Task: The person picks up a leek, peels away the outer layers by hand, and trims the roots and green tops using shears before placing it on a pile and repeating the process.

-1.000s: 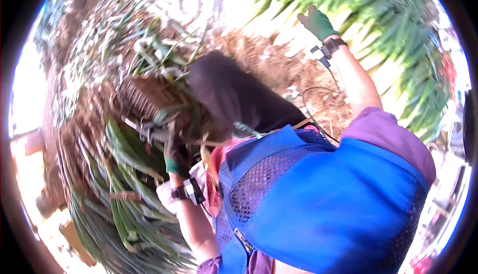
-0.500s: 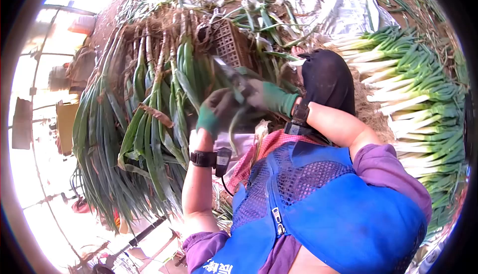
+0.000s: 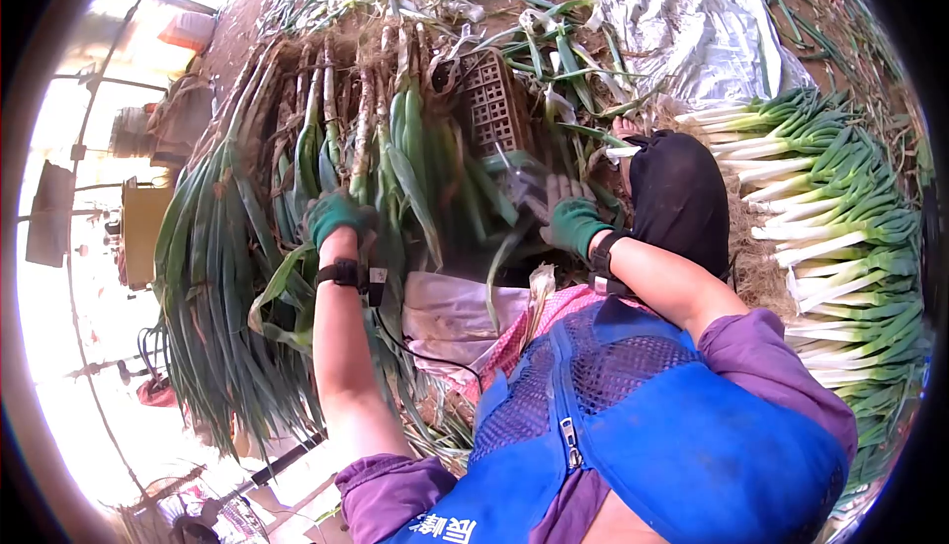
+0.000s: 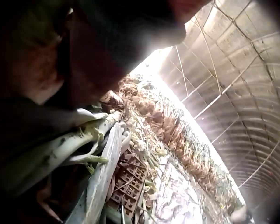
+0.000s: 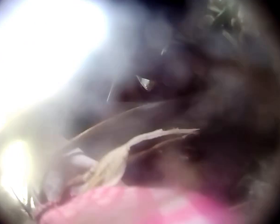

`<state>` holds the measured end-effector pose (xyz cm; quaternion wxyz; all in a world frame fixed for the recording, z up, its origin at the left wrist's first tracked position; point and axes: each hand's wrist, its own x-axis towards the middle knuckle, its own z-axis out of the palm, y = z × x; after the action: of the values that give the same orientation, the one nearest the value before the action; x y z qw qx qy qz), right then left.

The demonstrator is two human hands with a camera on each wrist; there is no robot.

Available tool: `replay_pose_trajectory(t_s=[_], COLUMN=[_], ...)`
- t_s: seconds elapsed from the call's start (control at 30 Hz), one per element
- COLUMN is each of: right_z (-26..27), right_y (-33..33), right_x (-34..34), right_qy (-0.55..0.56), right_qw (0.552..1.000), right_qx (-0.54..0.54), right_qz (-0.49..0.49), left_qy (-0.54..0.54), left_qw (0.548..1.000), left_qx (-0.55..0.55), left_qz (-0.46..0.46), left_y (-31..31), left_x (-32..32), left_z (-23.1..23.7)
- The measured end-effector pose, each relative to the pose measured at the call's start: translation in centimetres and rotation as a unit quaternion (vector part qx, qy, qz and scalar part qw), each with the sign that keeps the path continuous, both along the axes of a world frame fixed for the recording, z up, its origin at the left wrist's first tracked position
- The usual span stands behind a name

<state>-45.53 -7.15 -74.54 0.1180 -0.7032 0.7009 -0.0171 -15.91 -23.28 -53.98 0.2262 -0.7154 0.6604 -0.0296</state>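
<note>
In the head view my gloved left hand (image 3: 338, 218) rests among long green onions (image 3: 213, 248); its fingertips are hidden, so a grip cannot be told. Close up in the left wrist view, the dark glove (image 4: 126, 32) is above thick pale stalks (image 4: 60, 151). My gloved right hand (image 3: 575, 218) has its fingers extended beside a blurred greyish object (image 3: 526, 186) with a thin metal part; whether they touch is unclear. Blur covers most of the right wrist view, where a dry leaf (image 5: 113, 164) shows above pink cloth (image 5: 116, 207).
A brown perforated crate (image 3: 491, 99) stands beyond the hands. White sheeting (image 3: 682, 25) lies at the back, with loose leaves near it. Rows of white-stemmed onions (image 3: 825, 238) line the right side. A dark-clothed knee (image 3: 677, 188) is beside the right hand.
The view has swung toward the onion pile. My right hand left the white-stemmed rows and came beside my left; since then the hands have parted, the left moving over the pile.
</note>
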Motion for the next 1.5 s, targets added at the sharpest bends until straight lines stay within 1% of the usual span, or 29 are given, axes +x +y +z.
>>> replay_pose_trajectory(t_s=[0.03, 0.07, 0.13, 0.17, 0.2, 0.23, 0.27, 0.33, 0.4, 0.43, 0.47, 0.5, 0.53, 0.6, 0.67, 0.7, 0.73, 0.77, 0.8, 0.83, 0.87, 0.93, 1.03, 1.13, 1.23, 1.3, 1.4, 1.47, 1.5], right_z=[1.5, 2.6, 3.0, 3.3, 3.5, 3.8, 4.1, 4.6, 4.6, 4.9, 5.5, 7.2, 7.7, 8.6, 11.4, 13.8, 15.0, 14.7, 14.9, 15.2, 15.3, 15.4, 15.8, 15.8, 15.1, 14.7, 15.6, 15.5, 15.3], right_y=[-0.9, -1.5, -1.8, -1.8, -1.7, -1.5, -1.4, -1.4, -0.6, 0.3, 1.0, 1.7, 2.4, 3.4, 4.8, 5.8, 6.9, 8.1, 8.7, 9.1, 9.6, 10.1, 10.4, 10.0, 9.5, 9.0, 9.6, 9.7, 9.7], right_x=[0.0, -0.1, 0.0, 0.2, 0.3, 0.3, 0.3, 0.1, 0.3, 0.2, -0.1, -0.6, -1.3, -3.0, -4.7, -5.3, -5.5, -5.6, -5.8, -6.1, -6.2, -6.4, -6.6, -5.9, -4.9, -4.3, -4.5, -4.4, -4.4], right_qy=[-0.046, -0.092, -0.084, -0.083, -0.082, -0.107, -0.141, -0.206, -0.269, -0.294, -0.318, -0.330, -0.343, -0.370, -0.377, -0.386, -0.395, -0.369, -0.362, -0.355, -0.349, -0.344, -0.349, -0.343, -0.322, -0.310, -0.349, -0.342, -0.339], right_qw=[0.993, 0.974, 0.976, 0.977, 0.977, 0.978, 0.972, 0.958, 0.945, 0.937, 0.929, 0.919, 0.913, 0.901, 0.895, 0.887, 0.877, 0.893, 0.893, 0.893, 0.892, 0.899, 0.895, 0.898, 0.904, 0.907, 0.895, 0.897, 0.898], right_qx=[0.092, 0.185, 0.182, 0.180, 0.179, 0.161, 0.167, 0.179, 0.161, 0.165, 0.167, 0.195, 0.199, 0.202, 0.233, 0.252, 0.272, 0.252, 0.261, 0.269, 0.278, 0.259, 0.259, 0.262, 0.272, 0.275, 0.262, 0.269, 0.272], right_qz=[-0.049, -0.098, -0.082, -0.083, -0.082, -0.084, -0.086, -0.089, -0.094, -0.088, -0.083, -0.093, -0.095, -0.101, -0.045, -0.010, 0.024, 0.048, 0.054, 0.062, 0.070, 0.084, 0.098, 0.085, 0.071, 0.083, 0.094, 0.080, 0.072], left_qy=[0.026, 0.078, 0.179, 0.283, 0.383, 0.444, 0.442, 0.445, 0.372, 0.368, 0.351, 0.320, 0.328, 0.362, 0.485, 0.542, 0.555, 0.567, 0.577, 0.545, 0.537, 0.561, 0.600, 0.612, 0.595, 0.602, 0.614, 0.595, 0.571], left_qw=[1.000, 0.996, 0.981, 0.951, 0.906, 0.866, 0.863, 0.871, 0.900, 0.909, 0.924, 0.934, 0.934, 0.924, 0.863, 0.827, 0.810, 0.790, 0.769, 0.785, 0.797, 0.786, 0.748, 0.747, 0.765, 0.762, 0.758, 0.777, 0.798], left_qx=[0.009, 0.031, 0.075, 0.121, 0.165, 0.197, 0.217, 0.200, 0.225, 0.195, 0.155, 0.152, 0.136, 0.107, 0.108, 0.108, 0.145, 0.181, 0.216, 0.230, 0.205, 0.202, 0.175, 0.165, 0.156, 0.158, 0.145, 0.135, 0.131], left_qz=[-0.012, -0.006, 0.006, 0.041, 0.076, 0.116, 0.113, 0.052, 0.021, 0.005, 0.011, 0.036, 0.038, 0.067, 0.089, 0.101, 0.123, 0.146, 0.172, 0.185, 0.186, 0.162, 0.224, 0.202, 0.190, 0.176, 0.168, 0.153, 0.140], left_y=[0.1, 0.5, 3.1, 4.7, 6.6, 9.0, 10.5, 13.2, 13.5, 13.0, 13.0, 12.0, 11.6, 11.6, 12.0, 11.9, 11.2, 10.1, 9.7, 9.9, 10.7, 10.5, 10.8, 10.9, 11.0, 10.7, 10.7, 10.5, 10.3], left_x=[0.5, 1.0, 1.4, 1.3, 0.8, -1.3, -2.3, -4.3, -7.1, -7.2, -9.4, -10.0, -10.5, -11.7, -10.7, -9.7, -8.2, -6.3, -5.3, -6.2, -7.1, -6.3, -6.3, -6.3, -6.3, -6.0, -5.5, -5.5, -5.4], left_z=[0.1, 0.3, 2.2, 3.3, 4.6, 6.7, 7.2, 6.4, 4.7, 0.8, 0.4, -2.8, -4.8, -5.5, -8.0, -9.8, -12.4, -15.3, -16.9, -14.5, -12.0, -12.5, -13.1, -13.5, -14.6, -15.1, -15.6, -16.1, -16.5])
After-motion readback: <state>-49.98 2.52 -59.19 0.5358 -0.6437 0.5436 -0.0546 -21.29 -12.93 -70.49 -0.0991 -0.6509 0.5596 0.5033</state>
